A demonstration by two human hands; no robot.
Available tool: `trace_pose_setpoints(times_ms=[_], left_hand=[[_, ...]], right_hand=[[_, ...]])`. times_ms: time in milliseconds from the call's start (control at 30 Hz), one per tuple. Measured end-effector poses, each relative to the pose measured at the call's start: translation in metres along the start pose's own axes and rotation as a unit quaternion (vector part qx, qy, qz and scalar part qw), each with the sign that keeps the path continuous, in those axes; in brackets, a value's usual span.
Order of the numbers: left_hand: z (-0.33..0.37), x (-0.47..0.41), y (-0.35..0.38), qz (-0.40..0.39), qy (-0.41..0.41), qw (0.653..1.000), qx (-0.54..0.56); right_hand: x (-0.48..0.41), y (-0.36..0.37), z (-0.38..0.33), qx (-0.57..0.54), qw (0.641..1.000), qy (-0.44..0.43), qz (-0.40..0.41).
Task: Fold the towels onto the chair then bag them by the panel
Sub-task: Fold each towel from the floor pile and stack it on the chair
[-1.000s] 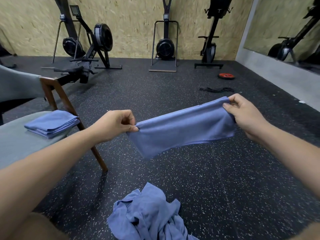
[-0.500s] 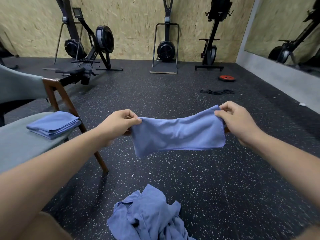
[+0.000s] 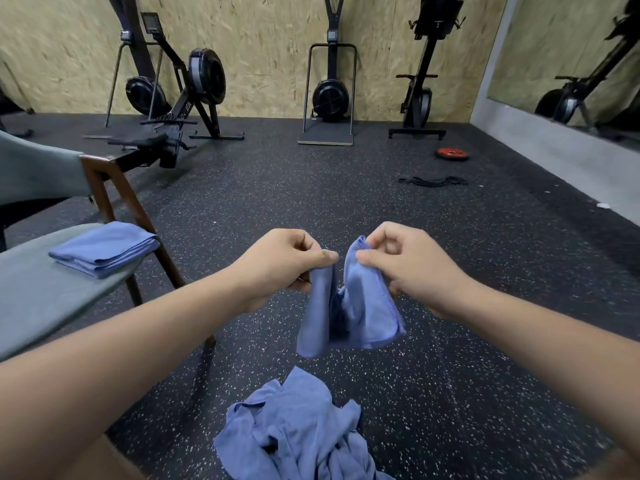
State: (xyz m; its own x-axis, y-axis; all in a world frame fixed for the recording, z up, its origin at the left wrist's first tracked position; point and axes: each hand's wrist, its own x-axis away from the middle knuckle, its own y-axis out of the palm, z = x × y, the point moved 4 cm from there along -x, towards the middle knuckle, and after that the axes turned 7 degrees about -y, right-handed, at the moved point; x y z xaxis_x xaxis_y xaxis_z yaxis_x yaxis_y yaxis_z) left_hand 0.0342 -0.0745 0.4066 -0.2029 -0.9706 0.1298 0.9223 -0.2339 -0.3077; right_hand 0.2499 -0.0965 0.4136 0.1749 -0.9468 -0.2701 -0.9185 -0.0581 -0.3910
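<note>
1 second ago I had the towel [image 3: 349, 306] stretched wide between my hands. Now I have brought them together until they are just beside each other, and the towel hangs doubled in a loose U below them, in the air above the floor [image 3: 485, 341].

My left hand [image 3: 287, 261] pinches 1 top corner between thumb and forefinger, the other fingers curled in. My right hand [image 3: 405, 261] grips the other top corner the same way, thumb pressed against the cloth. The 2 corners are near each other but not yet touching.

The stack [image 3: 104, 247] of folded blue towels lies where it was, on the front of the chair [image 3: 41, 292] seat to my left, well apart from my hands. The pile [image 3: 298, 431] of unfolded blue towels is unchanged too, crumpled on the floor right below the hanging towel.

There is pale lettering on the leg of the rower [image 3: 188, 98] by the wall, too blurred to read. The small screens on the machines there are too small to make out.
</note>
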Motion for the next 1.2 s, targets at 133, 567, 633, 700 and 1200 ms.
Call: trace_pose_setpoints(times_ms=[133,567,633,700,1200], left_hand=[[0.003,0.004,0.007,-0.006,0.007,1.0,0.013],[0.004,0.006,-0.004,0.006,0.082,0.994,-0.065],[0.006,0.005,-0.009,0.009,0.092,0.993,-0.078],[0.01,0.005,-0.015,0.011,0.094,0.992,-0.081],[0.024,0.019,-0.012,-0.035,0.137,0.987,-0.073]], right_hand=[[0.005,0.014,-0.004,-0.005,1.0,-0.008,-0.023],[0.014,0.027,-0.014,-0.003,0.994,-0.057,-0.097],[0.013,0.021,-0.016,0.044,0.991,-0.092,-0.086],[0.009,0.009,-0.018,0.141,0.979,-0.138,-0.055],[0.006,0.026,-0.003,0.086,0.985,-0.083,-0.123]])
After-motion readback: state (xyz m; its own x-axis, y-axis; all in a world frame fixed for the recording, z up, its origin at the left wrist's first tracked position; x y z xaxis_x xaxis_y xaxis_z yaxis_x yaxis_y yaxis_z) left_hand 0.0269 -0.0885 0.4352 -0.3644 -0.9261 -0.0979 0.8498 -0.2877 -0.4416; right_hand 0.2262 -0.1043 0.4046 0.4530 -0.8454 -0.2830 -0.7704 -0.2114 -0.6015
